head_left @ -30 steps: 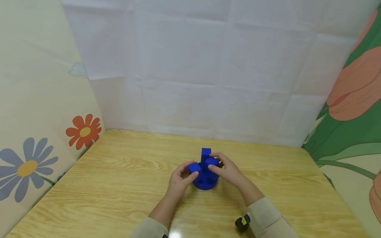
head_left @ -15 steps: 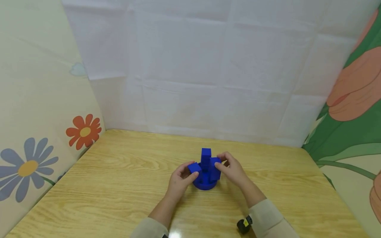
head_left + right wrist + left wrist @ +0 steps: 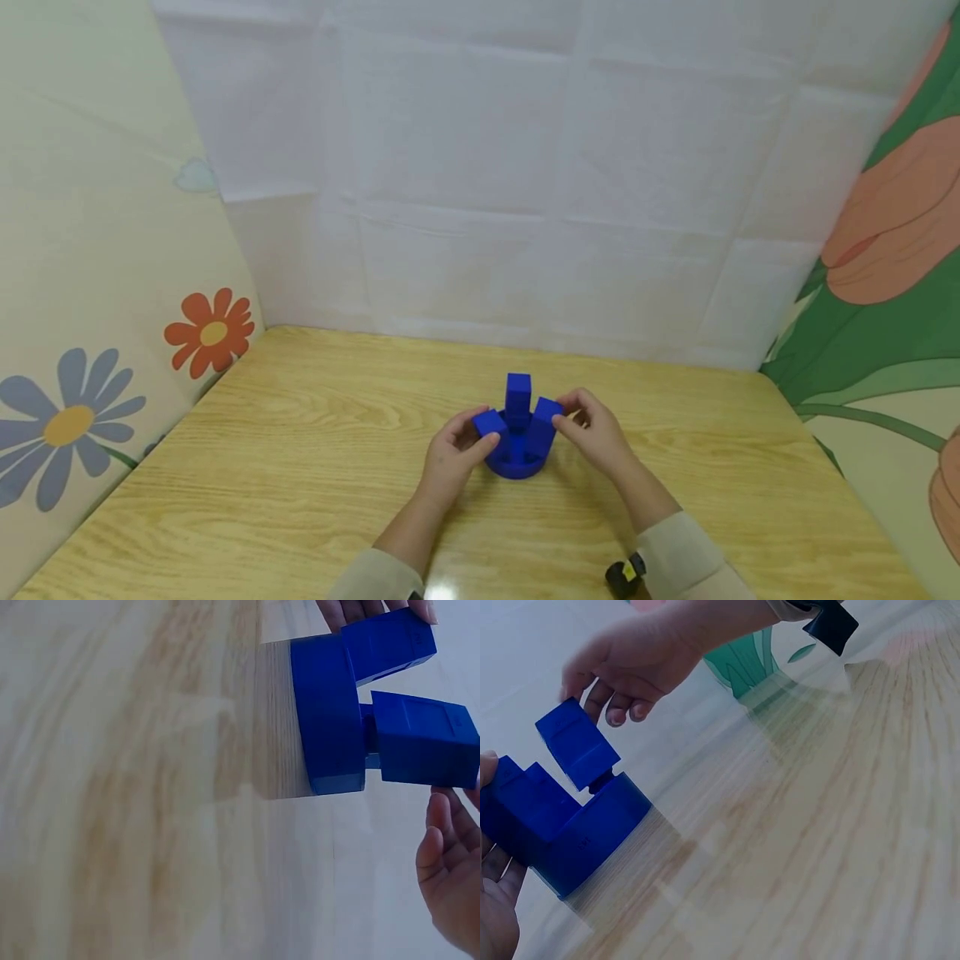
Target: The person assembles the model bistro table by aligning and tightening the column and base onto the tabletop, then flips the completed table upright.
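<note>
A round blue base (image 3: 516, 472) stands on the wooden table, with three blue rectangular blocks rising from it. My left hand (image 3: 450, 457) holds the left block (image 3: 491, 423) between thumb and fingers. On the other side, my right hand (image 3: 596, 432) pinches the upper end of the right block (image 3: 546, 415), which leans outward. In the right wrist view a narrow neck shows between this block (image 3: 424, 739) and the base (image 3: 326, 712). The back block (image 3: 518, 393) stands upright, touched by neither hand.
Wood-grain table (image 3: 315, 467) surrounds the base. A white cloth (image 3: 465, 167) hangs behind it, with flower-printed cloths (image 3: 82, 250) at both sides. A black wrist device (image 3: 624, 577) sits by the right sleeve.
My right hand has moved right and outward with the right block, which has gone from over the base's middle to an outward lean at its right side. The left hand stays put.
</note>
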Motion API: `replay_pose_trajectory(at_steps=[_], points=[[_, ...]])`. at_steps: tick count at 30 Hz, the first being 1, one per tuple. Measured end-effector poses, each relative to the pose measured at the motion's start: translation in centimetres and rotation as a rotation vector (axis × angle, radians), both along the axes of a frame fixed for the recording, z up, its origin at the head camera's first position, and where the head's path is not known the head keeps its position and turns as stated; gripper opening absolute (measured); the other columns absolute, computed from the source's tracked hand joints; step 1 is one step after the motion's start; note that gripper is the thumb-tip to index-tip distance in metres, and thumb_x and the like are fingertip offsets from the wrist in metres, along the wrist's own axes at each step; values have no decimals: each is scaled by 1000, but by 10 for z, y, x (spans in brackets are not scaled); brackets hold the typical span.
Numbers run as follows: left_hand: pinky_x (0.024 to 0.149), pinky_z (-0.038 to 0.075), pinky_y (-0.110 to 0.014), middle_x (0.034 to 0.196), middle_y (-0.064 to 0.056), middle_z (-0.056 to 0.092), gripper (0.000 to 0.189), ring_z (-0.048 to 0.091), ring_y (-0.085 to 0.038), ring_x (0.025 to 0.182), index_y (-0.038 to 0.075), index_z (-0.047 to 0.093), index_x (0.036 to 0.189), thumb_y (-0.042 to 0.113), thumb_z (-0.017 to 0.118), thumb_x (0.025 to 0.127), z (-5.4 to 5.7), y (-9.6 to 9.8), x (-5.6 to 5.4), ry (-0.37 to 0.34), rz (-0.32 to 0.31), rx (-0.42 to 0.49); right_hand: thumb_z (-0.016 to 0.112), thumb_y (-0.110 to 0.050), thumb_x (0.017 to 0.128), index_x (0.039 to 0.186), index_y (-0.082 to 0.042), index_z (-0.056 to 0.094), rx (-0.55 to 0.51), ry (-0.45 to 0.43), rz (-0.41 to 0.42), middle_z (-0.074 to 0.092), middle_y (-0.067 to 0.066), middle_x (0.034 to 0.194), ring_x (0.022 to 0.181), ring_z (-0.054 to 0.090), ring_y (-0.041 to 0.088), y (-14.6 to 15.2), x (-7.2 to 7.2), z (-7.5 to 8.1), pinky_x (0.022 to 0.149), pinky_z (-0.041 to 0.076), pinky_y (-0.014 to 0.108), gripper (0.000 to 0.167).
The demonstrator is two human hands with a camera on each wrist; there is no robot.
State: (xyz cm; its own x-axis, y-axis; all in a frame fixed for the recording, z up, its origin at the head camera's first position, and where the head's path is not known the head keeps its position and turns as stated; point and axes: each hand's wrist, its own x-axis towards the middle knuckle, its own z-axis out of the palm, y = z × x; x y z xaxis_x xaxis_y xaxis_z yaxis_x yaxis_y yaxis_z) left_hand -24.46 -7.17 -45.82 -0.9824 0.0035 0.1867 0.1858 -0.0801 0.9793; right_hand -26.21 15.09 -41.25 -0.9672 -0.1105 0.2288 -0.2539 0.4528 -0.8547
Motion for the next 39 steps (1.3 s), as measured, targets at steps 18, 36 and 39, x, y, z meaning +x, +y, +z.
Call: replay_pose_trajectory(at_steps=[18,36,39], points=[[91,50,-17,124,-19,63,44,61,-14,107,1,60,129,6,72,87,1,1,2,-3,9,-16,52,-12,95,142,-2,48,-130,-150,202,59,17,115,86,50,11,4,-5,-10,76,44,27,48],[87,50,-15,121,-23,63,44,61,-7,100,-1,60,128,1,71,86,-1,1,0,7,8,-3,49,-14,101,150,1,30,-344,-279,280,41,28,147,118,52,10,1,-3,-18,107,41,32,55],[87,50,-15,121,-23,63,44,61,-7,100,-2,60,128,0,71,86,-1,0,0,8,5,3,52,-14,100,149,1,32,-325,-256,261,46,23,144,114,53,7,4,-2,-20,102,43,27,55]])
